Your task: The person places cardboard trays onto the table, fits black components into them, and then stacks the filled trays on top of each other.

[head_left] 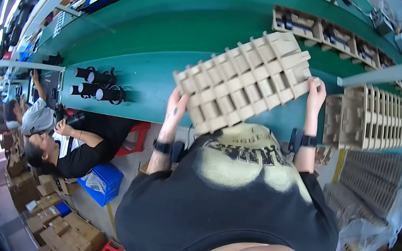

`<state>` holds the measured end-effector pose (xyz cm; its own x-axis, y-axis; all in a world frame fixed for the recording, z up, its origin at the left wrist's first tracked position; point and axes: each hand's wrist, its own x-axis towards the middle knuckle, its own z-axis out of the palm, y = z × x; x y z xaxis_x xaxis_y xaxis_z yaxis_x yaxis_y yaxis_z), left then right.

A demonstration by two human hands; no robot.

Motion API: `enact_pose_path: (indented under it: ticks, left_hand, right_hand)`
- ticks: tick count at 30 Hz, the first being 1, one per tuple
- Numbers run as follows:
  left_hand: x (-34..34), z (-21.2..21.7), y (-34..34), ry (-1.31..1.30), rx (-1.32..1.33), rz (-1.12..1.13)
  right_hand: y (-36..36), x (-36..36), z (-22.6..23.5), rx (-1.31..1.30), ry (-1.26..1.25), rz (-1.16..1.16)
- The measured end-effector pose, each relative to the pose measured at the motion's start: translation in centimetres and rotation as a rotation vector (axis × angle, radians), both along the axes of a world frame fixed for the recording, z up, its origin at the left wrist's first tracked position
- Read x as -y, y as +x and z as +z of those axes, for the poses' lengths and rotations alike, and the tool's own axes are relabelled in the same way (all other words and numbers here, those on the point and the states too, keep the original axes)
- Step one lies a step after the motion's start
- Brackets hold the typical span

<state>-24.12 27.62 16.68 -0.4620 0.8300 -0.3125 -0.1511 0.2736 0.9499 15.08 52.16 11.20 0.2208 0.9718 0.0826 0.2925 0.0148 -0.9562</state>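
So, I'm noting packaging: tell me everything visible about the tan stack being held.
The stack looks like matte, tan moulded pulp, layered end to end, with ribs crossing it and rows of darker recesses between. It slants over the green bench, its right end farther up the picture. The left grip holds its left end, the right grip its right end. Whether it touches the bench is unclear.

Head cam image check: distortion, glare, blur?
Head view: strong fisheye, the green workbench bowing, corners black; head view, left rim: strip lights overexposed; head view, centre: the tray stack held by both hands stays readable; head view, far left: background detail soft.
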Motion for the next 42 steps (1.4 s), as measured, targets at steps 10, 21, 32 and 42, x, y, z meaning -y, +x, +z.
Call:
enact_pose_path:
  ticks: [10, 21, 32, 42]
  left_hand:
    - [2.6, -0.3, 6.5, -0.164, 0.179, -0.114]
    - [-4.1, -1.3, -6.8, -0.117, -0.011, 0.012]
    - [-7.3, -7.2, -6.3, 0.282, 0.125, -0.110]
    - [-9.2, -0.9, -8.4, 0.434, -0.100, -0.046]
  right_hand:
    - [-18.6, -6.4, 2.2, -0.162, -0.061, 0.620]
    - [-19.1, 7.0, -1.4, -0.270, -0.594, 0.727]
    - [-20.6, 8.1, 0.2, -0.463, -0.276, 0.658]
    - [-24.7, 6.7, 6.2, -0.460, -0.183, 0.621]
